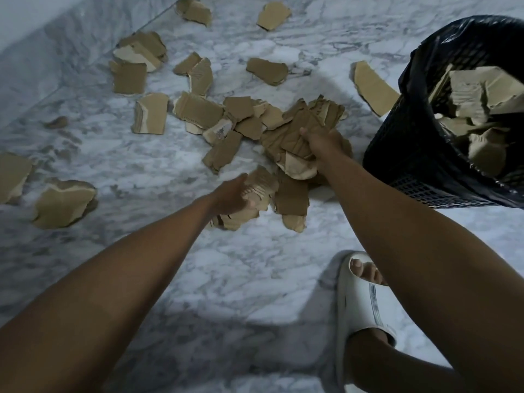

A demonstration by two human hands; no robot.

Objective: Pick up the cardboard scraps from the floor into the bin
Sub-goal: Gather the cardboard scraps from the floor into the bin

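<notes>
Scraps (286,143) beside bin (402,154) wall

Cardboard scraps (152,113) on the floor (241,273): roughly twenty-plus, central pile overlaps so exact count can't be told; about eleven lie apart as singles. One bin (402,154), one black liner, several scraps inside. Two hands: left hand (231,195), right hand (323,143). One white slipper (365,304).

Both forearms are bare, with no sleeves, watch or jewellery showing. The right foot wears a white moulded open-toe slide sandal (365,302) with faint dark markings along its strap.
</notes>
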